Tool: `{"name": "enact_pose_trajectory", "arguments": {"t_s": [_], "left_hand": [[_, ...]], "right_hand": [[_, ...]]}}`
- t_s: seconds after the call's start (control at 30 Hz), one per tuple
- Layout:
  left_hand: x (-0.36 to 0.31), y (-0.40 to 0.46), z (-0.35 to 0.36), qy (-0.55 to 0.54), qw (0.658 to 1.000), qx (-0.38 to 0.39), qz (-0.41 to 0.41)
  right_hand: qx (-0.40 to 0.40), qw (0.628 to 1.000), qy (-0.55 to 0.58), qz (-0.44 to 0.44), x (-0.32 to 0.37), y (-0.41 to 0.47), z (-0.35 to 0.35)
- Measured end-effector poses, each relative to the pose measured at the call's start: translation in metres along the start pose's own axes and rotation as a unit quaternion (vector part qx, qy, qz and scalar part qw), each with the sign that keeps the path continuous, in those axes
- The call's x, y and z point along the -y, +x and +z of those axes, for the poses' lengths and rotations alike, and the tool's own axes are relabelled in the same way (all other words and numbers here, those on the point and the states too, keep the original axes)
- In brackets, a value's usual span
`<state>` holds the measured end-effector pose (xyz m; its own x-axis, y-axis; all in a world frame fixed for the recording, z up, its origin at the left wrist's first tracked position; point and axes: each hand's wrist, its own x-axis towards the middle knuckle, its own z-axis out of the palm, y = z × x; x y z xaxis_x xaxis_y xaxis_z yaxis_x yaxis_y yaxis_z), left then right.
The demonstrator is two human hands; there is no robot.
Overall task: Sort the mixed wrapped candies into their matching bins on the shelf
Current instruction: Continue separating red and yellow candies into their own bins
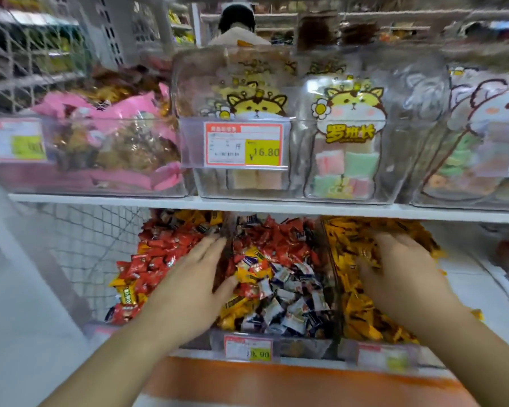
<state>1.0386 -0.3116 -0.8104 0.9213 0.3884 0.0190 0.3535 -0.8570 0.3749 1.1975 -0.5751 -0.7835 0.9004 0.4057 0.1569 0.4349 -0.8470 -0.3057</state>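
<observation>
Three clear bins stand side by side on the lower shelf. The left bin (100,327) holds mostly red wrapped candies (156,254) with a few yellow ones. The middle bin (215,339) holds a mix of red, yellow and dark blue-white candies (282,289). The right bin (347,348) is full of yellow-orange candies (362,312). My left hand (191,283) lies flat with straight fingers over the divider between the left and middle bins. My right hand (400,268) reaches into the yellow-orange candies, fingers curved down among them; whether it holds any is hidden.
The upper shelf (247,205) carries clear bins of pink-wrapped snacks (109,142) and cartoon-cat marshmallow bags (347,136). Price tags (247,348) hang on the bin fronts. A net (83,248) hangs at the left. A person (237,24) stands behind the shelving.
</observation>
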Motion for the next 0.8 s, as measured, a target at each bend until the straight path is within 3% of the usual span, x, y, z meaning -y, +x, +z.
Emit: {"name": "enact_pose_trajectory", "arguments": {"t_s": [0.17,0.3,0.47,0.8], "left_hand": [[0.011,0.004,0.001,-0.028,0.999,-0.009,0.017],[0.015,0.004,0.001,-0.039,0.999,-0.016,0.019],[0.023,0.002,0.004,-0.052,0.998,-0.014,0.032],[0.022,0.0,0.005,-0.055,0.997,-0.021,0.039]], "right_hand": [[0.014,0.983,0.057,-0.174,0.054,-0.001,0.026],[0.065,0.967,0.047,-0.242,0.084,0.014,0.06],[0.054,0.976,-0.004,-0.211,0.083,0.028,0.078],[0.059,0.982,0.031,-0.178,0.089,0.025,0.076]]}}
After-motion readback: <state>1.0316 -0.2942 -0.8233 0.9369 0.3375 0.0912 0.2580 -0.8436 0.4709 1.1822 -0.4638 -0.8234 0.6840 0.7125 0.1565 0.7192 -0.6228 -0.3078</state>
